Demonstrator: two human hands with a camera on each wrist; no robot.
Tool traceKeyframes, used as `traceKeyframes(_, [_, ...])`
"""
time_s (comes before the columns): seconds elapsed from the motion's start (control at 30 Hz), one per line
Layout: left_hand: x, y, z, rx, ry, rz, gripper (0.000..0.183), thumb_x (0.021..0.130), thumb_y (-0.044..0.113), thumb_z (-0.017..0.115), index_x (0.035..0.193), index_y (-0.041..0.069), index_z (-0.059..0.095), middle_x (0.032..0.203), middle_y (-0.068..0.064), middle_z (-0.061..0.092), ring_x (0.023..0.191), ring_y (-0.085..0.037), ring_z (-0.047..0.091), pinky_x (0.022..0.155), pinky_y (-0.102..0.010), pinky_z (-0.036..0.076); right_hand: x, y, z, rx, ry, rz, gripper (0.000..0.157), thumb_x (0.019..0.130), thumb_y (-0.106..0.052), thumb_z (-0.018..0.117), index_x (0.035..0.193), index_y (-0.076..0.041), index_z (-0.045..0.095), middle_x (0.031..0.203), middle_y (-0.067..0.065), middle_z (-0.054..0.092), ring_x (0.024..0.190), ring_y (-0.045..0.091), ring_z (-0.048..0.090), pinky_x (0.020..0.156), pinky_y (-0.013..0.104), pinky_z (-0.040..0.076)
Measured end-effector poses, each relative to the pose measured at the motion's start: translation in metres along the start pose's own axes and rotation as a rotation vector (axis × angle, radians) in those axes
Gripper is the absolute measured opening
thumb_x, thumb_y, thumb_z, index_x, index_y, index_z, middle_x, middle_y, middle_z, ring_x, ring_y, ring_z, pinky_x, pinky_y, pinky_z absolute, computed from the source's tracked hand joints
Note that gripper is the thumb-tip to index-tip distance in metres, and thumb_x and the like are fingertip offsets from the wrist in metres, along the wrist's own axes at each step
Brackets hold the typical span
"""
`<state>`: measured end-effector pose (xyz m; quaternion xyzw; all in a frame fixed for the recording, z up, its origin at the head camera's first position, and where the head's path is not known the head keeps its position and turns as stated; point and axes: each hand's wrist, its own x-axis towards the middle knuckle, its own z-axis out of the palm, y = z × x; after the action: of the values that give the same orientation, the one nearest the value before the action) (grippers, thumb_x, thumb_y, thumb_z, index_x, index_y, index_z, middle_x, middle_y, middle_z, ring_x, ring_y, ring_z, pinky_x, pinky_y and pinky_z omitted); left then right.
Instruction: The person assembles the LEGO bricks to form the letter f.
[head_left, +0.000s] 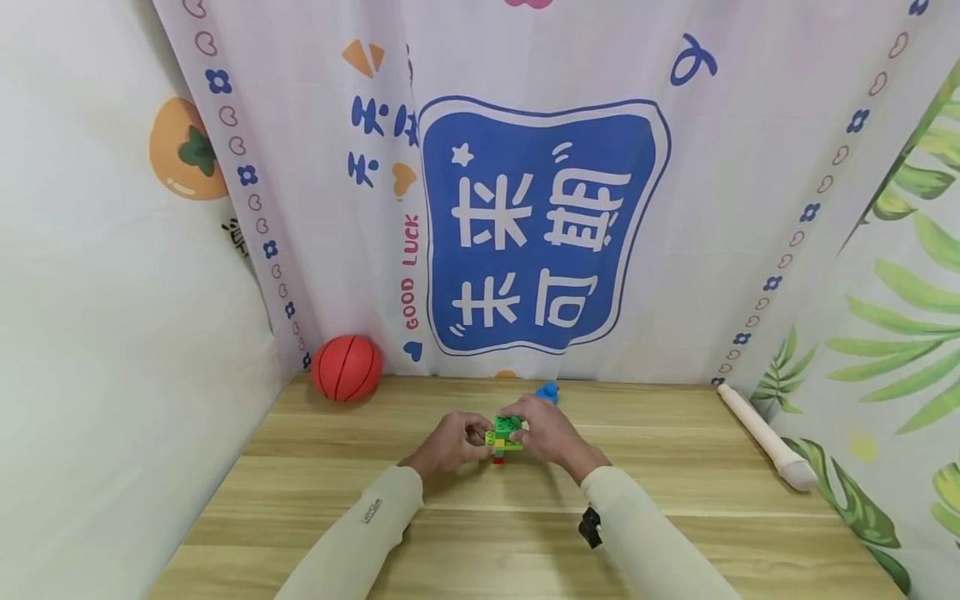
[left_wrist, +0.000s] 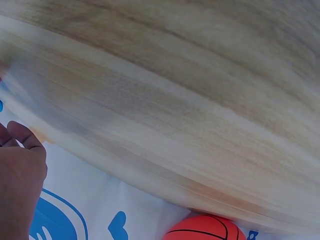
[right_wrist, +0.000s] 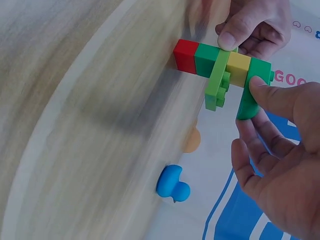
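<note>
Both hands hold one stack of building bricks [head_left: 501, 443] over the table. In the right wrist view a red brick [right_wrist: 185, 56] is at the lower end, followed by a green brick [right_wrist: 205, 60], a long light green brick [right_wrist: 217, 82], a yellow brick [right_wrist: 237, 68] and a curved dark green brick [right_wrist: 256, 70]. My right hand [head_left: 551, 429] pinches the dark green brick between thumb and fingers. My left hand [head_left: 452, 443] pinches the light green brick, its thumb on the near side. Only part of the left hand [left_wrist: 21, 175] shows in the left wrist view.
A blue toy duck [right_wrist: 172, 184] stands behind the right hand, by the back edge of the wooden table [head_left: 337, 508]. At the back left lies a red basketball [head_left: 347, 368], and along the right edge a pale stick [head_left: 765, 433]. A printed curtain [head_left: 675, 275] hangs behind.
</note>
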<state>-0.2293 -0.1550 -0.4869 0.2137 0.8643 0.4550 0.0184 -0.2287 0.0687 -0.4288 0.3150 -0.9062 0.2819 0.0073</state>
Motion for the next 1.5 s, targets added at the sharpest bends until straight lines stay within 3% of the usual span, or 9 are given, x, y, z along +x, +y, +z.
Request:
traceKeyframes(0.47, [-0.001,0.003,-0.002,0.017,0.006,0.001,0.022,0.089,0.006,0.086,0.110,0.002,0.079,0.092,-0.007,0.073,0.084,-0.014,0.062,0.074,-0.020,0.052,0.003,-0.002,-0.003,-0.056,-0.023,-0.013,0.035,0.092,0.004,0.079,0.125,-0.009,0.080,0.120,0.009,0.077,0.114,0.026,0.068,0.099,0.048,0.059])
traceKeyframes(0.8, [-0.001,0.004,-0.002,0.021,0.001,-0.007,0.022,0.089,0.006,0.086,0.110,0.004,0.080,0.092,-0.004,0.072,0.084,-0.015,0.061,0.074,-0.020,0.052,0.003,0.000,-0.004,-0.004,-0.043,-0.019,0.034,0.093,0.001,0.080,0.126,-0.008,0.079,0.119,0.008,0.077,0.111,0.025,0.067,0.098,0.049,0.058])
traceKeyframes(1.03, [-0.002,0.004,-0.001,0.043,0.001,-0.011,0.023,0.089,0.007,0.087,0.110,0.003,0.079,0.092,-0.004,0.072,0.085,-0.015,0.061,0.073,-0.022,0.053,-0.010,0.017,0.009,0.126,-0.021,0.098,0.050,0.094,-0.001,0.079,0.142,-0.001,0.063,0.135,0.017,0.069,0.121,0.036,0.067,0.105,0.054,0.056])
traceKeyframes(1.27, [-0.004,0.005,0.000,0.072,0.010,-0.019,0.027,0.090,0.011,0.087,0.114,0.004,0.079,0.105,-0.006,0.073,0.088,-0.016,0.062,0.074,-0.020,0.054,-0.019,0.029,0.022,0.199,-0.007,0.181,0.028,0.093,-0.001,0.080,0.120,0.000,0.070,0.111,0.012,0.074,0.101,0.025,0.070,0.091,0.043,0.061])
traceKeyframes(1.5, [-0.006,0.005,0.001,0.089,0.029,0.002,0.028,0.093,0.015,0.086,0.118,0.004,0.080,0.111,-0.008,0.074,0.089,-0.013,0.062,0.077,-0.020,0.053,-0.023,0.033,0.024,0.186,0.028,0.160,0.022,0.097,-0.007,0.078,0.118,-0.001,0.074,0.106,0.008,0.075,0.094,0.018,0.069,0.084,0.036,0.061])
